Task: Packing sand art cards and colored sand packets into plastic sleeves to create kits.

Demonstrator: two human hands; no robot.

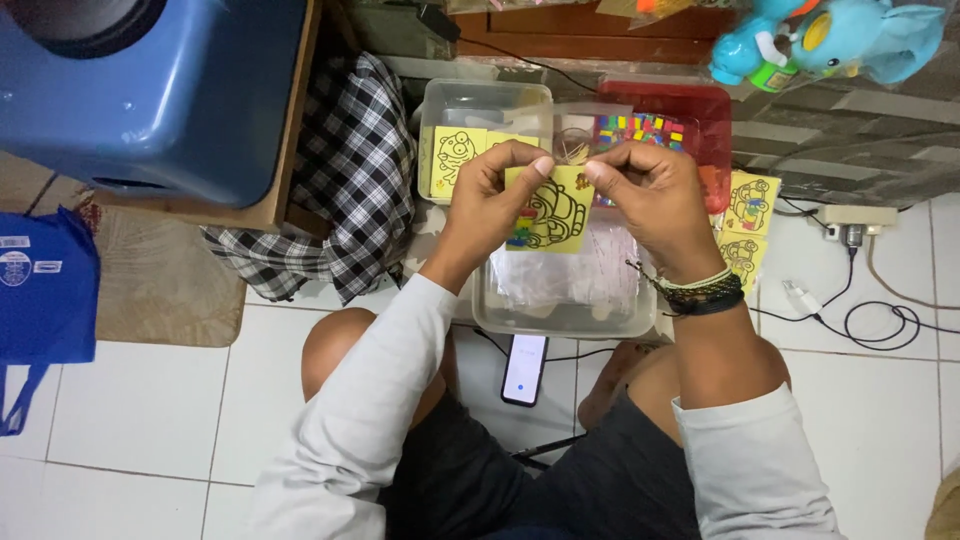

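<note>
A phone is laid on the white tiled floor between the knees of the seated person. Just beyond it, a clear plastic box is set on the floor. Above that box a yellow picture card is held up, part of its outline drawing already coloured. Its left edge is pinched by the left hand, whose grip is closed on the card. Its upper right corner is pinched by the right hand, likewise closed on it. Farther off, a second clear box with more yellow cards and a red tray of coloured bits are seen.
</note>
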